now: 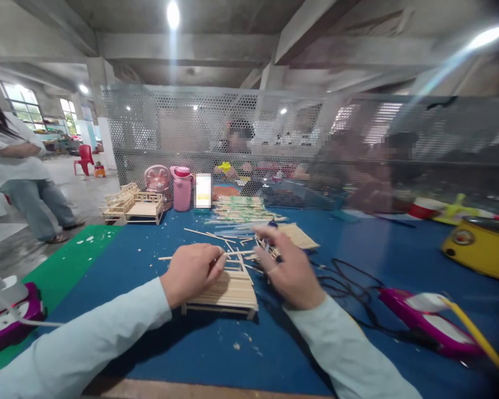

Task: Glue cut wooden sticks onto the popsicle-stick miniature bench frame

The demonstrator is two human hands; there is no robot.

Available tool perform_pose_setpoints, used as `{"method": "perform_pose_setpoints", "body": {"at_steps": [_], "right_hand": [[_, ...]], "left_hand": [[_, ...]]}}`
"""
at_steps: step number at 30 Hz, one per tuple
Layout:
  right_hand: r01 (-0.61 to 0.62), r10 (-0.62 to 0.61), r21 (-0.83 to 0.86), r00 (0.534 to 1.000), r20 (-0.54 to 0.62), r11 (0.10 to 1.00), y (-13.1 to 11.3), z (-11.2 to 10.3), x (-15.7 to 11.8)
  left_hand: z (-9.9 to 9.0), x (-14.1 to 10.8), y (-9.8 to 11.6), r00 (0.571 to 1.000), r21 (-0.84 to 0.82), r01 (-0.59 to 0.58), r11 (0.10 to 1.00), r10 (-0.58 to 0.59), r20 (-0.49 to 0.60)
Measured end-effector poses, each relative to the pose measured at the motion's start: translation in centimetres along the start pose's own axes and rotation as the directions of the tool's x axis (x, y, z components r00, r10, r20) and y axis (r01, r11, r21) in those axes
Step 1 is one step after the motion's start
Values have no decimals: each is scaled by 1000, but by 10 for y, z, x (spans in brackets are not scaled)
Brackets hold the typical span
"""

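My left hand (195, 271) is closed, its thumb and forefinger pinching a thin wooden stick (240, 252) that points right. Below it stands a small slatted wooden frame (228, 293) with short legs, partly hidden by that hand. Slightly blurred, my right hand (289, 266) hovers right of the frame with fingers bent, above a small dark tool that is mostly hidden; whether it grips the tool is unclear. Loose sticks (210, 235) lie behind the hands, and a flat stick panel (299, 236) is just beyond my right hand.
Finished wooden pieces (145, 208), a pink bottle (182, 189) and stick bundles (239, 208) stand along the mesh screen (183, 122). Black cables (349, 271), a purple power strip (432, 321) and a yellow pot (482, 249) are right. Another power strip (14, 321) is left. A person (20, 155) stands far left.
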State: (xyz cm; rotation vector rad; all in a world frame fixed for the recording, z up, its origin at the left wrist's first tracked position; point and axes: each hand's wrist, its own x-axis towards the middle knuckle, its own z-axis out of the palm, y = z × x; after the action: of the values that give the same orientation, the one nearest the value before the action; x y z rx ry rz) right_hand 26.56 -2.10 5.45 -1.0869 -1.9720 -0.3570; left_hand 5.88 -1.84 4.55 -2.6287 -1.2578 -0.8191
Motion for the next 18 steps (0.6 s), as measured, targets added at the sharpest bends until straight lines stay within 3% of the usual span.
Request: {"method": "perform_pose_setpoints", "body": {"at_steps": [1, 3, 5, 8, 12, 18], "right_hand": [[-156, 158, -74, 987, 34, 985, 8, -8, 1], [-339, 415, -304, 877, 240, 891, 24, -20, -1], [-343, 530, -445, 738, 416, 827, 34, -24, -6], [-291, 547, -487, 636, 544, 823, 38, -17, -16], [-237, 564, -546, 596, 571, 803, 28, -8, -22], [-256, 618, -634, 644, 451, 730, 11, -24, -24]], "left_hand": [[-1, 0, 0, 1000, -12, 6, 1000, -6, -12], [-2, 0, 0, 1000, -34, 10, 999, -10, -15], [-1, -1, 0, 1000, -53, 11, 999, -11, -8], [0, -1, 1, 1000, -74, 13, 997, -13, -6], [2, -1, 1, 1000, -95, -1, 995, -1, -21], [3, -2, -1, 994, -141, -63, 988, 50, -96]]}}
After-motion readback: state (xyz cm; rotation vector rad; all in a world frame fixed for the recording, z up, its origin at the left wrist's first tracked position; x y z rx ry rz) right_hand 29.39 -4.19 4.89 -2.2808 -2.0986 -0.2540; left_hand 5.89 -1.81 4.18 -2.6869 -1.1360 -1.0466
